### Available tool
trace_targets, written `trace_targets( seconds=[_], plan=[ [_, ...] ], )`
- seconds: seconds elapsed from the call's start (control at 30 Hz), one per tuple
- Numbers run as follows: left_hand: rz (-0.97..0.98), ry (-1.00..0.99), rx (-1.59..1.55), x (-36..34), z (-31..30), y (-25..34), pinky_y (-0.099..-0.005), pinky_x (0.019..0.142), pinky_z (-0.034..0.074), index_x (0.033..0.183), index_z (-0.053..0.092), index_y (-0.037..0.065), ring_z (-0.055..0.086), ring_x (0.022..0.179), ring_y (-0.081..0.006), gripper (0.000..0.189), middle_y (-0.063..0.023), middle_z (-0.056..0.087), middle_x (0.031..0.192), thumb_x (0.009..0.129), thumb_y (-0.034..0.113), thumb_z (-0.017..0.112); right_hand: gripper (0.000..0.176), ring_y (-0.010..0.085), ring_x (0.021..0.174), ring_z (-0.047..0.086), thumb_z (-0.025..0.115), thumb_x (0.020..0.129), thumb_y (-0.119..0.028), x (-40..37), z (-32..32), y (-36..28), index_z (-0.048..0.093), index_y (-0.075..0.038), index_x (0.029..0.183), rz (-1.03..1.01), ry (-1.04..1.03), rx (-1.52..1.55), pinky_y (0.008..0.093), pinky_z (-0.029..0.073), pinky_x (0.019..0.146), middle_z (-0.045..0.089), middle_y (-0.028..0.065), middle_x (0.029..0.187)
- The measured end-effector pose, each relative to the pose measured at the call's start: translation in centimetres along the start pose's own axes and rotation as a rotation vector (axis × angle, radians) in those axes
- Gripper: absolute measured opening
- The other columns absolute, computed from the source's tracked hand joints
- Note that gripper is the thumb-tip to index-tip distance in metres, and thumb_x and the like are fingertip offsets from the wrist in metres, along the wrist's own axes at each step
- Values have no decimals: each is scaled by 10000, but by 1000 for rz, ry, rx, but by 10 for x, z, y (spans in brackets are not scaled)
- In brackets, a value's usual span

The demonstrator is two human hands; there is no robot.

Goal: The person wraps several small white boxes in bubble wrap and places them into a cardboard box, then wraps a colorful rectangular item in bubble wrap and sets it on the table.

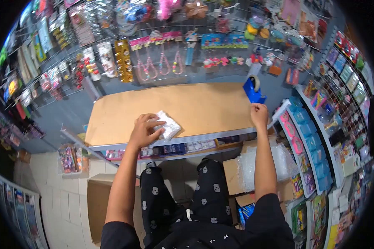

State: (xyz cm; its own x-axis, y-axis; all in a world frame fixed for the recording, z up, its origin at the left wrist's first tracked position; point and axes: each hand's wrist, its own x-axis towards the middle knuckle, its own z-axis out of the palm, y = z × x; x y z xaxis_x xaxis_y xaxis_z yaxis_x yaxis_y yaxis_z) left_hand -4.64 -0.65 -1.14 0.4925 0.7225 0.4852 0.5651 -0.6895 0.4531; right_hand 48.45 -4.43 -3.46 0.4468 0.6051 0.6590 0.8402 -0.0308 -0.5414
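One view, worn on my head. Looks forward and steeply down from above my lap: my trousers point(187, 191) at the bottom edge, both forearms reaching up and away from me. Table point(129, 108) across the middle, my left hand point(146, 129) and right hand point(259, 114) within arm's reach. Wall display point(153, 41) beyond, filling the top; shelves point(307, 133) along the right. Very wide lens: straight edges bow, corners go black. Floor point(62, 207) seen lower left, farther below than the table.

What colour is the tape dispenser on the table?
The tape dispenser is blue, seen best in the head view.
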Motion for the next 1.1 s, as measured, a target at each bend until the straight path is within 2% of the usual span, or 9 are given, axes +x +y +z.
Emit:
trace_targets(
  seconds=[0.03, 0.13, 0.23, 0.43, 0.6, 0.8, 0.9, 1.03, 1.1],
  plan=[
    [7, 2, 11, 0, 1, -2, -463, 1103, 386, 1166, 833, 247, 562, 1280, -294, 322, -72, 687, 1266, 881, 390, 789, 212, 263, 755, 739, 739, 942, -215, -11, 4, -11, 791, -11, 964, -81, -12, 93, 356, 578, 738, 774, 142, 896],
    [19, 9, 2, -1, 0, -3, -452, 1109, 390, 1175, 828, 224, 567, 1281, -289, 346, -61, 696, 1267, 880, 402, 796, 227, 159, 770, 719, 731, 961, -168, -45, 19, -58, 788, 18, 1078, 213, -415, 404, 297, 573, 723, 767, 91, 923],
    [9, 35, -33, -2, 2, -3, -444, 1114, 389, 1185, 822, 211, 573, 1275, -296, 358, -64, 698, 1259, 875, 390, 806, 261, 99, 807, 693, 723, 982, -125, -72, 25, -115, 754, 52, 1172, 258, -630, 652, 266, 574, 730, 743, 48, 930],
    [21, 34, -46, -3, 0, -3, -452, 1116, 371, 1276, 777, 177, 571, 1273, -297, 451, -81, 685, 1281, 860, 344, 827, 253, 112, 836, 689, 691, 1002, -28, -104, 44, -192, 705, 80, 1231, 133, -877, 1001, 271, 590, 767, 727, 61, 964],
    [47, -37, 5, -3, -4, -1, -449, 1126, 354, 1261, 791, 237, 539, 1298, -287, 379, -74, 657, 1309, 908, 374, 775, 278, 110, 863, 679, 679, 996, -6, -111, 55, -233, 682, 79, 1260, 155, -1012, 1111, 265, 593, 764, 701, 56, 973],
    [51, -47, 54, -3, -2, 1, -451, 1111, 354, 1251, 795, 279, 528, 1301, -297, 326, -74, 637, 1328, 963, 399, 702, 253, 109, 785, 680, 674, 1022, -88, -99, 66, -256, 698, 63, 1223, 445, -1198, 1092, 238, 584, 660, 709, 76, 952],
    [66, -37, 62, -4, -2, 2, -445, 1111, 355, 1245, 797, 275, 521, 1308, -299, 316, -73, 636, 1329, 967, 389, 698, 245, 73, 646, 632, 687, 1014, -114, -88, 73, -263, 709, 47, 1197, 491, -1217, 993, 203, 518, 522, 698, 55, 878],
    [55, -56, 61, -4, -3, 3, -451, 1128, 348, 1251, 796, 272, 509, 1317, -318, 319, -87, 625, 1351, 976, 396, 694, 239, 27, 472, 497, 673, 1026, -171, -74, 78, -268, 729, 11, 1171, 554, -1360, 923, 180, 360, 379, 639, 9, 715],
    [69, -53, 76, -4, -2, 1, -449, 1125, 349, 1251, 796, 272, 509, 1320, -321, 318, -87, 624, 1362, 973, 391, 698, 249, 23, 454, 474, 664, 1032, -185, -71, 82, -269, 729, 3, 1182, 635, -1399, 938, 181, 333, 367, 620, 4, 688]
  ],
)
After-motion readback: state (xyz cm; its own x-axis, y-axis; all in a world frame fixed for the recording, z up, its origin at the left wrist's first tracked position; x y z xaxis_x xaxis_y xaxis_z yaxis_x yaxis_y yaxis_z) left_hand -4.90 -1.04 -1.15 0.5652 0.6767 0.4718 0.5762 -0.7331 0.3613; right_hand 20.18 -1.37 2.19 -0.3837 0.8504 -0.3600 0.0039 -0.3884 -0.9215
